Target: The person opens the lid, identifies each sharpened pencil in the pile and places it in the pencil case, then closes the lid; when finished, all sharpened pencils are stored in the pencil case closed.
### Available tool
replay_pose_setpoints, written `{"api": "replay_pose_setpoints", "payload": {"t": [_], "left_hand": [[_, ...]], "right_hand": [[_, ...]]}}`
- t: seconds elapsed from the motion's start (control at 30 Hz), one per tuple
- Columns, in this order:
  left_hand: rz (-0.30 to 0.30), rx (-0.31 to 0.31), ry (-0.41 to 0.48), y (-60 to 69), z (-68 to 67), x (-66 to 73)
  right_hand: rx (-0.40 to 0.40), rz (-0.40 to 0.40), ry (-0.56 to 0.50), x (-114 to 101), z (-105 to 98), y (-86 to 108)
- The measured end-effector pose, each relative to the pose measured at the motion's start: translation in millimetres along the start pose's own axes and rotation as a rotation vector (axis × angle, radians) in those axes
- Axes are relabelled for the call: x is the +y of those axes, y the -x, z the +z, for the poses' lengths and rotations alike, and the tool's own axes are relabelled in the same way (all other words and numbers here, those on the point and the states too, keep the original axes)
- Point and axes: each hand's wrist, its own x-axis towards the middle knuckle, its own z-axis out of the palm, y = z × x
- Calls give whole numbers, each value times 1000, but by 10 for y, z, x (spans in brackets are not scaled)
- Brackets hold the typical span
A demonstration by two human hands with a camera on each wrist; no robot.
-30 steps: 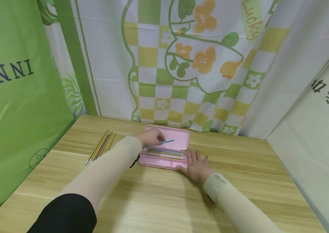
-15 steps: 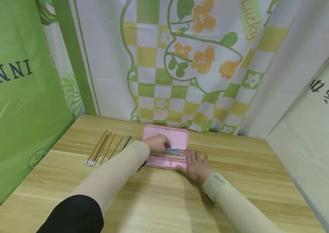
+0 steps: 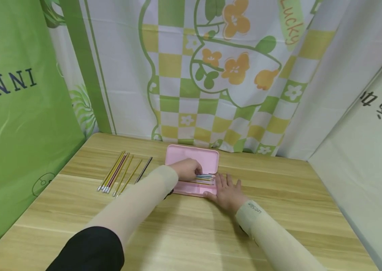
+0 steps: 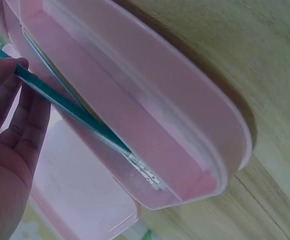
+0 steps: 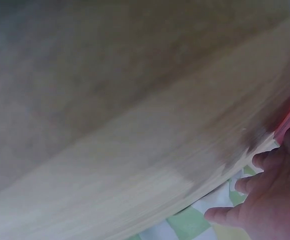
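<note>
A pink pencil case (image 3: pixel 208 158) lies on the wooden table with its lid folded back. My left hand (image 3: pixel 187 168) is over its rear compartment and pinches a teal pencil (image 4: pixel 60 101) between thumb and fingers. In the left wrist view the pencil slants down into the case, its eraser end beside other pencils' ends. Several pencils lie lengthwise in that compartment, partly covered by my hand in the head view. My right hand (image 3: pixel 229 194) rests with spread fingers at the case's right end, thumb by the front corner.
Several yellow, red and dark pencils (image 3: pixel 120 173) lie side by side on the table (image 3: pixel 191 233), left of the case. A patterned curtain (image 3: pixel 170 105) hangs behind the table's back edge. Green fabric (image 3: pixel 18 131) stands on the left, a pale panel (image 3: pixel 367 158) on the right.
My left hand has brought the teal pencil from in front of the lid down into the rear compartment, moving slightly right. The right hand has stayed at the case's end.
</note>
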Motion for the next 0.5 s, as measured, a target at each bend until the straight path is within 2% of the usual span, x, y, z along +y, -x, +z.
{"api": "replay_pose_setpoints", "payload": {"t": [0.33,0.5], "left_hand": [[-27,4,-22,4,47,-53],[-9,43,-6,38,19,-140]], "right_hand": [[10,10,-17,9,18,-17],[-2,16,-24,14,17,-18]]}}
